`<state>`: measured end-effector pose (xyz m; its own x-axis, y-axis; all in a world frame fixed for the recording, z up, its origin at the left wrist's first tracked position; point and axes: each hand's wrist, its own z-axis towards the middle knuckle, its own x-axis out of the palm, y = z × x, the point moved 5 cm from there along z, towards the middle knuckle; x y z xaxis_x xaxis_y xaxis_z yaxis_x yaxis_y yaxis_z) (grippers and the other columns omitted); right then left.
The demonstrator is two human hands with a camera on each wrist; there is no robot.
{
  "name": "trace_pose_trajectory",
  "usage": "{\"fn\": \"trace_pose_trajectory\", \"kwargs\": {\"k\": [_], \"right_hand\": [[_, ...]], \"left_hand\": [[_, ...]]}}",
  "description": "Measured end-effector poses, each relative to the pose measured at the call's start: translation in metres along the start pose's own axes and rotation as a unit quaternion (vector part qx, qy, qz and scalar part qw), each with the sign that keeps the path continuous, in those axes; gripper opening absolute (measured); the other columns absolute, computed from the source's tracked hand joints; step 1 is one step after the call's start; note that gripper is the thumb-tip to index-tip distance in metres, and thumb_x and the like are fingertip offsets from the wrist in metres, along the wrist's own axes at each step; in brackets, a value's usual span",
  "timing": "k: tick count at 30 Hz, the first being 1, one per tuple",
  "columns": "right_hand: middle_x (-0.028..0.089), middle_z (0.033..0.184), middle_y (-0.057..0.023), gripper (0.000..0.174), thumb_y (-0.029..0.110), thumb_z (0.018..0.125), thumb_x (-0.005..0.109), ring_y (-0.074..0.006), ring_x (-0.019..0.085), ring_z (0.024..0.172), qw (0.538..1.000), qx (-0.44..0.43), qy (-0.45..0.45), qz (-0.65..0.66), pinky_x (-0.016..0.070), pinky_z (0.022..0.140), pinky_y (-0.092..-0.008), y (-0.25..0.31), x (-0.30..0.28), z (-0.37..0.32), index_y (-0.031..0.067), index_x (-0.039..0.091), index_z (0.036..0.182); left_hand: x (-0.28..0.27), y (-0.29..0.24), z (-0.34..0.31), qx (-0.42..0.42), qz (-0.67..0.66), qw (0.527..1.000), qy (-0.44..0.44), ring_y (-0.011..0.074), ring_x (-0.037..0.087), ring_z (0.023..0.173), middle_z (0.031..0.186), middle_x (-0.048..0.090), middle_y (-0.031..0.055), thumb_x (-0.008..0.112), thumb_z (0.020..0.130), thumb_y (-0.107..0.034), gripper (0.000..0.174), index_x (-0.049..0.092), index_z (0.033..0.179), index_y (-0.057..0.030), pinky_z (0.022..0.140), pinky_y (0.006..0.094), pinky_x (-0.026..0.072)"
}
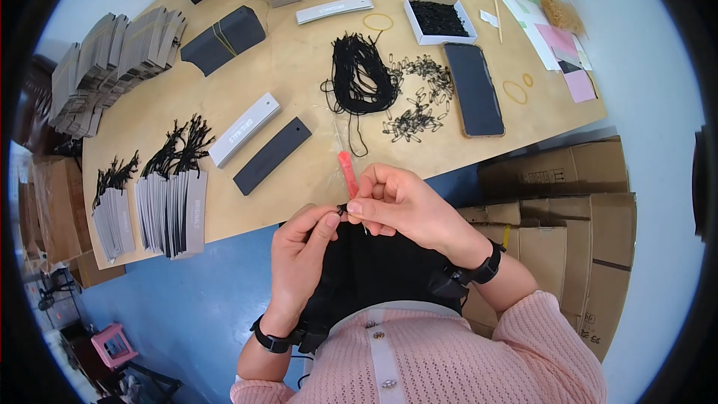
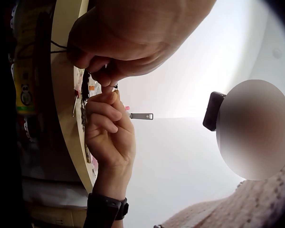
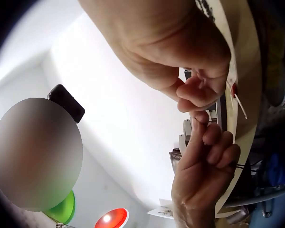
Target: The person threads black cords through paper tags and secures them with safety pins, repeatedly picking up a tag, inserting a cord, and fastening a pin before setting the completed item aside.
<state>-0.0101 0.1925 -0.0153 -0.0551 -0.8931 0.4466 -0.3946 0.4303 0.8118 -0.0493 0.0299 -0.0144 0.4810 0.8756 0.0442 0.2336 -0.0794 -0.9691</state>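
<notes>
In front of the table's near edge both hands meet at the fingertips. My left hand (image 1: 303,243) pinches a black cord (image 1: 342,209) between thumb and index finger. From the other side my right hand (image 1: 404,206) pinches the same cord, thumb against index finger, its other fingers curled. Only a short dark piece shows between the fingertips; the rest there is hidden. Two thin strands of the cord (image 2: 58,46) trail out past the left hand in the left wrist view. Just beyond the hands, a red-handled tool (image 1: 348,172) with a thin metal shaft lies at the table edge.
On the table (image 1: 299,67) lie a bundle of black cords (image 1: 359,75), loose small pins (image 1: 419,116), a phone (image 1: 475,90) and a white box (image 1: 440,21) of black pieces. Corded tag stacks (image 1: 170,213) stand left, beside a white tag (image 1: 245,129) and a black tag (image 1: 272,155). Cartons (image 1: 561,239) stand right.
</notes>
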Motion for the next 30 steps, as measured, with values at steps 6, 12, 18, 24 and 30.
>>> {"fn": "trace_pose_trajectory", "kwargs": {"k": [6, 12, 18, 24, 30], "right_hand": [[0.065, 0.084, -0.0035, 0.019, 0.017, 0.097, 0.068, -0.0055, 0.055, 0.066, 0.999, 0.009, 0.001, -0.031, 0.04, 0.053, -0.0191, 0.001, 0.001, -0.001, 0.0058, 0.052, 0.098], [0.061, 0.084, 0.0002, 0.017, 0.007, 0.09, 0.073, -0.0064, 0.057, 0.07, 0.938, -0.158, -0.04, -0.304, 0.0426, 0.056, -0.0225, 0.027, 0.007, -0.011, 0.0048, 0.06, 0.102], [0.058, 0.086, -0.0048, 0.02, 0.004, 0.083, 0.075, -0.0195, 0.06, 0.071, 0.807, -0.356, -0.034, -0.47, 0.0491, 0.06, -0.0317, 0.037, 0.014, -0.015, 0.0062, 0.064, 0.1], [0.055, 0.084, -0.007, 0.021, 0.003, 0.076, 0.075, -0.0257, 0.06, 0.07, 0.722, -0.401, -0.041, -0.562, 0.05, 0.059, -0.0349, 0.038, 0.023, -0.017, 0.0061, 0.06, 0.09], [0.055, 0.083, -0.0068, 0.023, 0.002, 0.072, 0.074, -0.0256, 0.059, 0.068, 0.698, -0.437, -0.087, -0.56, 0.0488, 0.057, -0.0351, 0.051, 0.019, -0.014, 0.007, 0.057, 0.085]], "left_hand": [[-0.001, 0.001, 0.0, 0.013, 0.006, 1.0, 0.003, 0.0093, 0.053, 0.074, 0.083, 0.063, 0.0026, 0.065, 0.098, -0.01, 0.014, 0.07, 0.102, 0.0034, 0.069, 0.023, 0.0435], [-0.002, 0.0, 0.0, 0.01, 0.014, 1.0, 0.015, 0.0092, 0.053, 0.073, 0.082, 0.061, 0.0018, 0.065, 0.097, -0.01, 0.015, 0.07, 0.101, 0.0034, 0.068, 0.0226, 0.0427], [0.002, -0.005, 0.0, 0.017, 0.019, 0.999, 0.043, 0.0088, 0.053, 0.074, 0.083, 0.062, 0.0015, 0.063, 0.099, -0.011, 0.016, 0.071, 0.101, 0.0022, 0.069, 0.0224, 0.0426], [0.002, 0.0, -0.001, -0.036, 0.008, 0.997, 0.067, 0.0076, 0.052, 0.075, 0.084, 0.063, 0.0007, 0.062, 0.1, -0.013, 0.017, 0.07, 0.103, 0.0016, 0.068, 0.0216, 0.0415], [-0.007, 0.017, -0.004, -0.101, -0.196, 0.974, 0.049, 0.0064, 0.047, 0.071, 0.085, 0.062, 0.002, 0.062, 0.1, -0.012, 0.015, 0.066, 0.105, 0.0012, 0.062, 0.0213, 0.0363]]}}
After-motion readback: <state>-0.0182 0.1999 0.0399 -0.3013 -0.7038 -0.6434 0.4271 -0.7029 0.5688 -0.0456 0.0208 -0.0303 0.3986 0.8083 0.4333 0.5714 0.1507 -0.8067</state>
